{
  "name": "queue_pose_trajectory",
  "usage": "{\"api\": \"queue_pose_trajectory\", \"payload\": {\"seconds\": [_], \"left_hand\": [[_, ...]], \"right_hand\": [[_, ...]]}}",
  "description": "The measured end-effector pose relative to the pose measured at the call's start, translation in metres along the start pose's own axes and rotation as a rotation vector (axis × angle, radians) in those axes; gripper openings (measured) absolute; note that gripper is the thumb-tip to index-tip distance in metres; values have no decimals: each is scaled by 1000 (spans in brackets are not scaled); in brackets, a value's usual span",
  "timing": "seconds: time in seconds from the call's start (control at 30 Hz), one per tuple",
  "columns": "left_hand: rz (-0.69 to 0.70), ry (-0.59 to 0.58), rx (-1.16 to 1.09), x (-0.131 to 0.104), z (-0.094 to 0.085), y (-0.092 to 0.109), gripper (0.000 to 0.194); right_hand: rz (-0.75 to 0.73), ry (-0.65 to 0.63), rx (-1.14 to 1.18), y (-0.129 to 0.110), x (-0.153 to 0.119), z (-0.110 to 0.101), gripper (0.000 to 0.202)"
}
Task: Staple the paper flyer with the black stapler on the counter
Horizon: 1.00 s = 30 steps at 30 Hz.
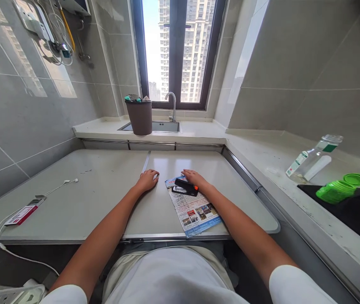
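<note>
My left hand [147,180] rests on the pale folding table [104,194], beside its centre seam, fingers loosely bent and apart, holding nothing. To the right, my right hand [194,179] lies over the upper edge of a printed leaflet [195,215], its fingers stretched out to the left. A black stapler [184,187] with an orange part lies on the leaflet just below my right hand, by the wrist. The leaflet is tilted, with its blue lower edge near the table's front.
A power bank [26,211] with white cables lies at the left. Behind stand a brown bin [139,117] and a sink [165,126] with a faucet. On the right counter are a clear bottle [317,158], a green container [335,191] and black cloth [357,215].
</note>
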<state>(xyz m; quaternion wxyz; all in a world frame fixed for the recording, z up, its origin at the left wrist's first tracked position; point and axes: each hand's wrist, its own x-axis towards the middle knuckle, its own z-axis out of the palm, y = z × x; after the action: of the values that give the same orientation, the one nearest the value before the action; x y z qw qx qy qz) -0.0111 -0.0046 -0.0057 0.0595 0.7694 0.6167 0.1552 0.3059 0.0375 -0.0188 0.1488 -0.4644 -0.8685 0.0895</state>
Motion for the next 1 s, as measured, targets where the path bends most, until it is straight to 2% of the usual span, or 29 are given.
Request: {"api": "queue_pose_trajectory", "payload": {"seconds": [0.1, 0.27, 0.43, 0.6, 0.8, 1.0], "left_hand": [[-36, 45, -79, 5, 0, -3, 37], [-111, 142, -214, 11, -4, -10, 37], [-140, 129, -197, 11, -7, -15, 37], [-156, 146, -172, 9, -9, -23, 43], [-208, 180, -115, 9, -11, -35, 45], [-209, 180, -86, 10, -10, -37, 44]], "right_hand": [[61, -31, -71, -29, 11, 10, 55], [182, -6, -95, -75, 24, 24, 54], [163, -45, -72, -103, 39, 30, 54], [106, -82, -49, -119, 56, 30, 52], [-122, -173, 101, -122, 75, 29, 46], [-118, -171, 191, -126, 94, 46, 49]]}}
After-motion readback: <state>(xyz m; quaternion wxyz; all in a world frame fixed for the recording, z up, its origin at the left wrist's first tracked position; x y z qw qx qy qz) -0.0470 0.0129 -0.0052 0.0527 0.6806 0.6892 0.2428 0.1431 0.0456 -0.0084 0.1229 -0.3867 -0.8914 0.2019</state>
